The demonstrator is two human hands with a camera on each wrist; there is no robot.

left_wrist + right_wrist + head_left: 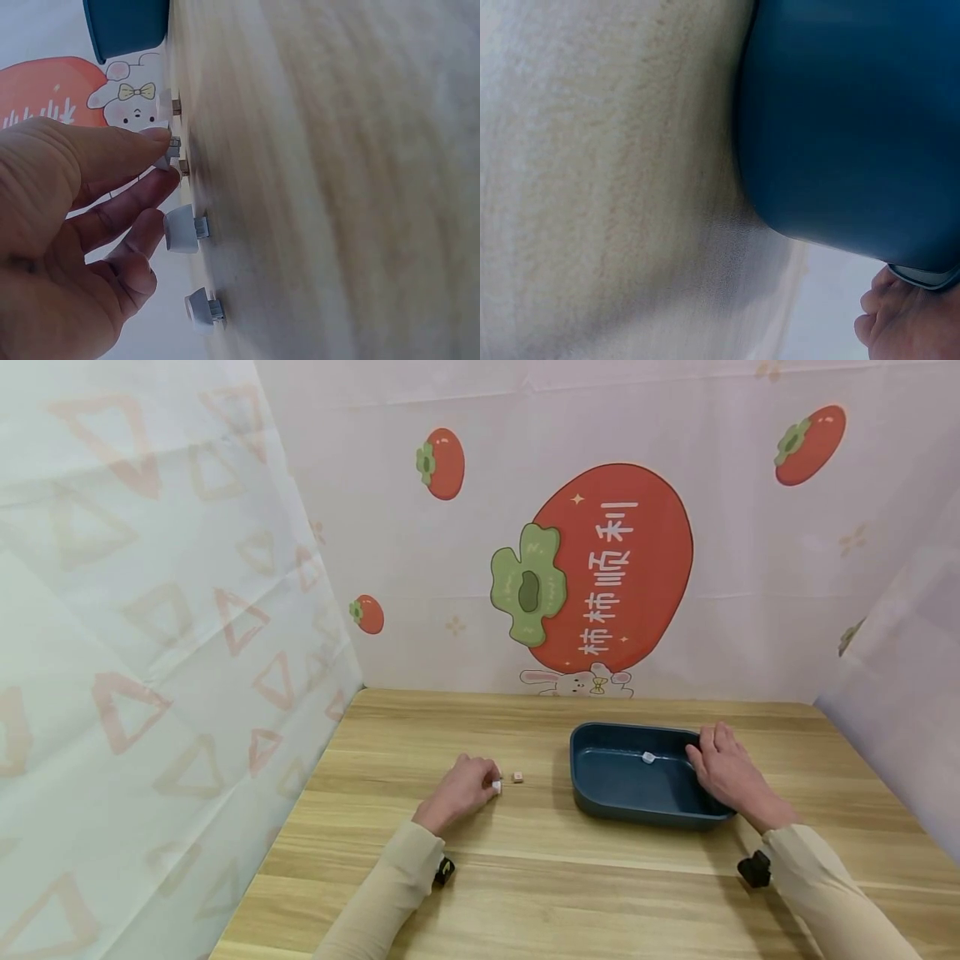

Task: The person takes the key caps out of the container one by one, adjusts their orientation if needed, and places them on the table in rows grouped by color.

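My left hand [467,783] is low over the table and pinches a small white keycap [160,141] between thumb and fingertip. The piece tapers and has a grey block on its underside. Two similar white keycaps [181,229] stand near the lower fingers in the left wrist view. Another keycap [517,777] sits just right of the left hand. My right hand [727,768] grips the right rim of a dark blue rectangular bin [626,816], its fingers over the edge. Inside the bin lies one white keycap [648,757].
The wooden table [525,893] ends at a back wall covering [750,568] printed with persimmons and a rabbit. A pale cloth [172,635] with triangles hangs along the left side. The bin stands right of the table's middle.
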